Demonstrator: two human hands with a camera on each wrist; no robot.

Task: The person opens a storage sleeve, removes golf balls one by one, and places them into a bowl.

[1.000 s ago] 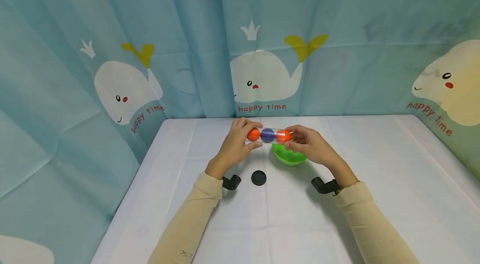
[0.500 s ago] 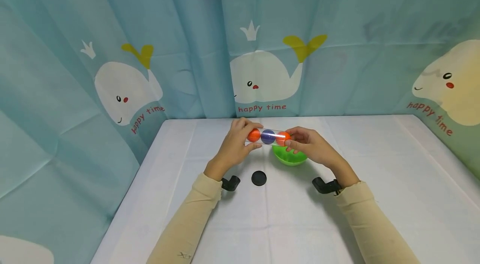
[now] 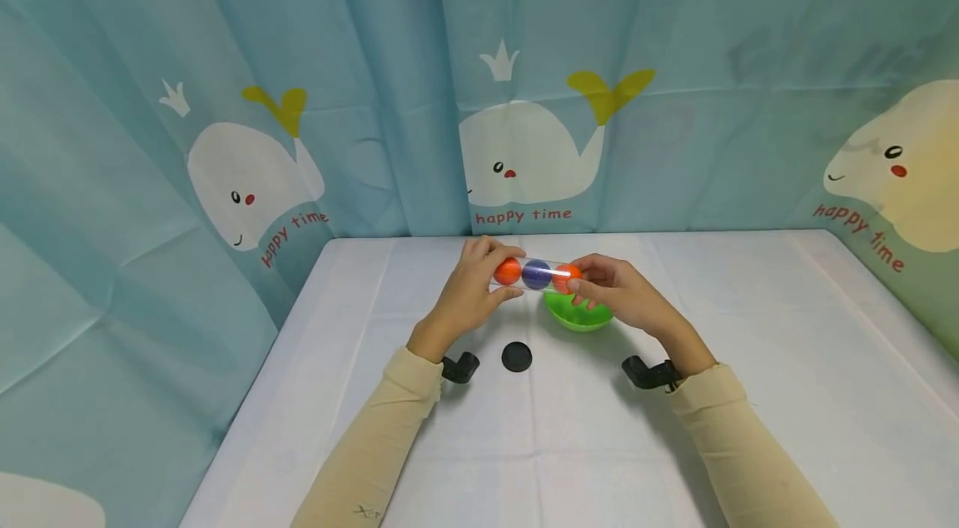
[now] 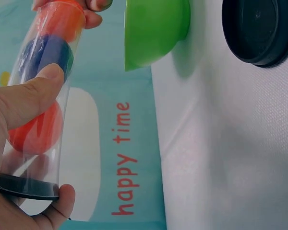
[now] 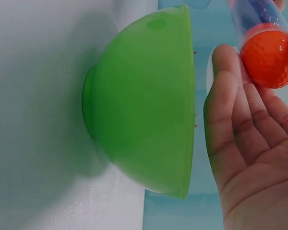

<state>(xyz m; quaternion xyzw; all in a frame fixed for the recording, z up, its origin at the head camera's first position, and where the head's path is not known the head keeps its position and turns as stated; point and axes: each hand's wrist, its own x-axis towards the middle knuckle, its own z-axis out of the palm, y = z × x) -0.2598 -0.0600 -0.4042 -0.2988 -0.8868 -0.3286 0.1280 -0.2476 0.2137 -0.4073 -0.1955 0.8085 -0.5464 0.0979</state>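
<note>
My left hand (image 3: 466, 286) grips a clear plastic tube (image 4: 72, 96) above the table, its thumb across the side. A black cap (image 4: 29, 188) closes the tube's left end. In the head view, an orange ball (image 3: 508, 271), a blue ball (image 3: 536, 274) and a second orange ball (image 3: 566, 278) sit in a row. That second, dimpled orange ball (image 5: 269, 58) sticks partly out of the tube's uncapped right end. My right hand (image 3: 622, 291) pinches it there between thumb and fingers. Below the tube's right end stands a green bowl (image 5: 139, 100); its inside is mostly hidden.
A loose black cap (image 3: 517, 356) lies on the white-covered table (image 3: 494, 445), nearer than the bowl. Behind the table hangs a blue curtain (image 3: 390, 53) with whale prints. Both wrists wear black camera mounts.
The right end of the tube has dipped slightly, and the right hand's fingers have shifted a little at the end ball. The bowl and the loose cap stay in place.
</note>
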